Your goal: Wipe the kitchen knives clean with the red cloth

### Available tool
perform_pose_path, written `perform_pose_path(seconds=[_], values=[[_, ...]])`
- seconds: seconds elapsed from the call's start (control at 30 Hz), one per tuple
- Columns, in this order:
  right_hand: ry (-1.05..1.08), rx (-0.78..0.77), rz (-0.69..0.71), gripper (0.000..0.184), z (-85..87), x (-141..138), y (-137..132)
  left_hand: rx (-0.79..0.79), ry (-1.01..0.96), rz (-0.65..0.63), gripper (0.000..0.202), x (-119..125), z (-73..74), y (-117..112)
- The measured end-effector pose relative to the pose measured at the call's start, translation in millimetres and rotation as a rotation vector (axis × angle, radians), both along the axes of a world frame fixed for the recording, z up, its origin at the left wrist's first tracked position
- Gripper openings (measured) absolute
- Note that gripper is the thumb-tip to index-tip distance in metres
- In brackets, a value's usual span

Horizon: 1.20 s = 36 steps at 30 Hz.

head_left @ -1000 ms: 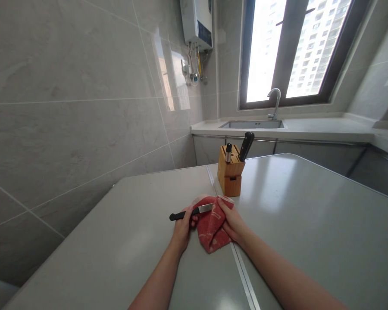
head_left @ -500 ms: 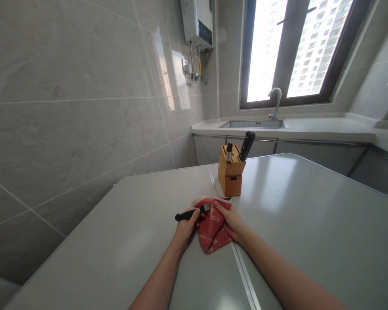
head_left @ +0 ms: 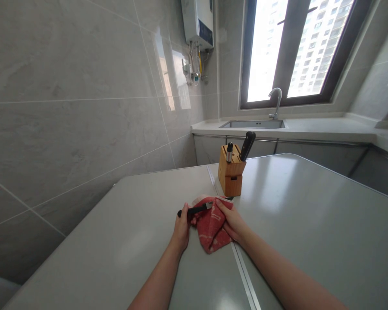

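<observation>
- Left hand [head_left: 181,230]: closed around one black-handled knife [head_left: 194,210].
- Right hand [head_left: 232,223]: gripping one red cloth [head_left: 210,228], on the grey table [head_left: 123,241].
- One wooden knife block [head_left: 230,172], far of the cloth: two black handles [head_left: 246,145].

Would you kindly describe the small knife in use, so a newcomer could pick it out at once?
On the grey table below the window stands a wooden knife block. Just in front of it, the left hand holds a small black-handled knife against a red cloth. Unlike the black handle in the block, this knife is out, its short blade showing.
</observation>
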State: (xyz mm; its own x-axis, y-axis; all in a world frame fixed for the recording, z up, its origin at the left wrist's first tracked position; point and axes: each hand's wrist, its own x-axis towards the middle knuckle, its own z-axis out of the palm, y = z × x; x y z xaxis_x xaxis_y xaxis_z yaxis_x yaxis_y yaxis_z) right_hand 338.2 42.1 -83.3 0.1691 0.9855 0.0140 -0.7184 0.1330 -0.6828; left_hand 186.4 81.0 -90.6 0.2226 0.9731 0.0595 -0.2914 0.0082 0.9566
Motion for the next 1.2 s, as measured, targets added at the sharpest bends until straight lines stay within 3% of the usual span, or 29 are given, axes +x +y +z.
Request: perform_pose_path(seconds=[0.2, 0.4, 0.67, 1.2], values=[[0.02, -0.019, -0.037, 0.026, 3.0, -0.8, -1.2, -0.012, -0.102, 0.005, 0.049, -0.8, 2.5, 0.1], [0.003, 0.008, -0.029, 0.026, 2.3, 0.0, -0.8, 0.044, 0.058, 0.058, 0.045, -1.2, -5.0, 2.7], [-0.089, 0.018, 0.038, 0.025, 1.8, -1.0, -3.1, 0.116, 0.151, -0.067, 0.041, 1.3, -2.9, 0.6], [-0.088, 0.038, 0.092, 0.025, 3.8, -2.6, -6.1, 0.083, 0.123, -0.054, 0.045, 0.3, -3.2, -0.4]])
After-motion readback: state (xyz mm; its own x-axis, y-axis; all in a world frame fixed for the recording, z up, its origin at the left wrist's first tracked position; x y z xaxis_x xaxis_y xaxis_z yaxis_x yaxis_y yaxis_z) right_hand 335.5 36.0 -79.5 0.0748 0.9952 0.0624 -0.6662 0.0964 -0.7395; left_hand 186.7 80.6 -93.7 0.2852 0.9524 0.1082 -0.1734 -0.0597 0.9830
